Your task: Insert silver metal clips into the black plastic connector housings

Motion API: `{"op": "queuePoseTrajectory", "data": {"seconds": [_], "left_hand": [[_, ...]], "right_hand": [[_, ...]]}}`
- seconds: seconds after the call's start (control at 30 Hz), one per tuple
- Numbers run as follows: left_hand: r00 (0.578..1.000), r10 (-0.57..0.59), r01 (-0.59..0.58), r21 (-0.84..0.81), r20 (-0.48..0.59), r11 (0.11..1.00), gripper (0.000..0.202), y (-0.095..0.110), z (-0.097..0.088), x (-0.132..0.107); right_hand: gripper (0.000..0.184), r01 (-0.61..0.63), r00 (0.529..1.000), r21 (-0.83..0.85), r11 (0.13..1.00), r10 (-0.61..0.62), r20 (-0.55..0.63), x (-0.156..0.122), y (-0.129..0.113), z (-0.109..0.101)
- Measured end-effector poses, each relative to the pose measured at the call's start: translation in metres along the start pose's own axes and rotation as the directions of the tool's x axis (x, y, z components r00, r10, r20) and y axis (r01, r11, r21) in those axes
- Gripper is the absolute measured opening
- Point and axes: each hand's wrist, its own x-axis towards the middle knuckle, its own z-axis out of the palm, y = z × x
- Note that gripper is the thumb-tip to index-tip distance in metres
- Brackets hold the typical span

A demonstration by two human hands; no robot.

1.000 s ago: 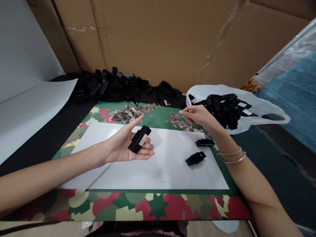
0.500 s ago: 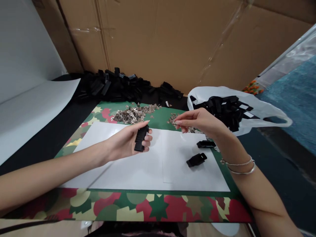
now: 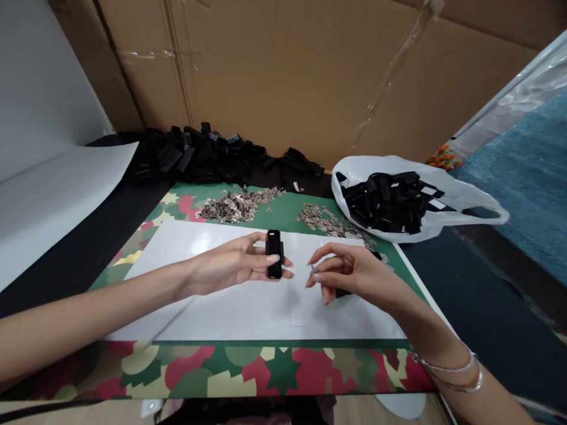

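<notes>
My left hand grips a small black plastic casing, upright above the white paper, thumb across its face. A slot shows near the casing's top end. To its right, my right hand pinches a tiny metal piece between thumb and fingers, apart from the casing. Another black casing lies on the paper, mostly hidden behind my right hand. One more black casing peeks out above that hand. Small metal pieces form a left heap and a flatter right heap beyond the paper.
Many black casings are piled along the back, against a cardboard wall. An opened white plastic bag with more black parts stands at right. A green patterned sheet lies under the paper. A small silvery object sits behind the heaps.
My right hand has come away from the right metal heap toward me and now covers the loose casings. My left hand has turned its casing upright and shifted right.
</notes>
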Motion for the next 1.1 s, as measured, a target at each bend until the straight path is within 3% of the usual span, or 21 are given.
{"op": "queuePoseTrajectory", "data": {"seconds": [0.1,0.2,0.3,0.4,0.57,0.93,1.1], "left_hand": [[0.999,0.032,-0.033,0.209,0.007,0.977,0.029,-0.005,-0.001,0.003],[0.999,0.044,-0.036,0.304,-0.017,0.952,0.032,-0.014,-0.004,0.008],[1.0,0.012,-0.01,0.278,-0.008,0.96,0.04,-0.024,-0.006,0.013],[0.999,-0.029,0.022,0.259,0.026,0.966,0.044,-0.029,-0.004,0.014],[0.997,-0.047,0.03,0.266,0.056,0.963,0.041,-0.027,0.0,0.014],[0.999,-0.026,0.011,0.292,0.045,0.956,0.041,-0.031,0.0,0.015],[1.0,-0.017,0.01,0.293,0.021,0.956,0.04,-0.031,0.003,0.015]], "right_hand": [[0.016,0.061,0.996,-0.033,0.998,-0.063,-0.066,0.001,0.01,0.006],[0.014,0.201,0.971,-0.217,0.955,-0.223,-0.083,-0.001,0.017,0.013],[0.023,0.413,0.876,-0.477,0.776,-0.481,-0.024,-0.004,0.024,0.024],[0.031,0.51,0.761,-0.645,0.57,-0.648,0.03,-0.004,0.032,0.034],[0.03,0.542,0.702,-0.719,0.436,-0.705,0.101,-0.002,0.042,0.042],[0.022,0.541,0.659,-0.782,0.308,-0.733,0.167,-0.003,0.037,0.043],[0.034,0.582,0.626,-0.769,0.264,-0.749,0.216,-0.002,0.038,0.042]]}}
